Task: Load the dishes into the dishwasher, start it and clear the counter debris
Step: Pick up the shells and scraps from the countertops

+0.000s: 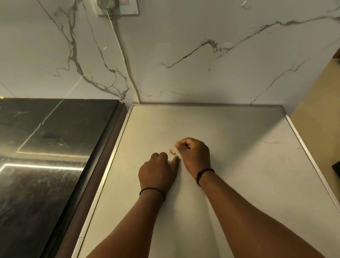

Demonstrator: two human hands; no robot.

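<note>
The debris-clearing step is judged to be in hand: no dishes are seen, and both hands are down on the pale grey top, probably the dishwasher's own, well in from its edges and nearer the back than the front. A small yellow-orange crumb [172,151] is lying on the top between the two hands, just beside the fingertips of each. The left hand [157,171] is laid knuckles-up with the fingers curled under and the thumb stretched along the surface toward the crumb; nothing is seen to be held in it. The right hand [194,154] is closed loosely, thumb pressed to forefinger as if pinching; whether a scrap is caught there cannot be told. Next, the crumb is likely to need nipping up or sweeping toward a cupped palm, and a light, precise pinch would be called for. The dark desk [42,140] at the left is bare. No brand, label or writing can be read anywhere.
</note>
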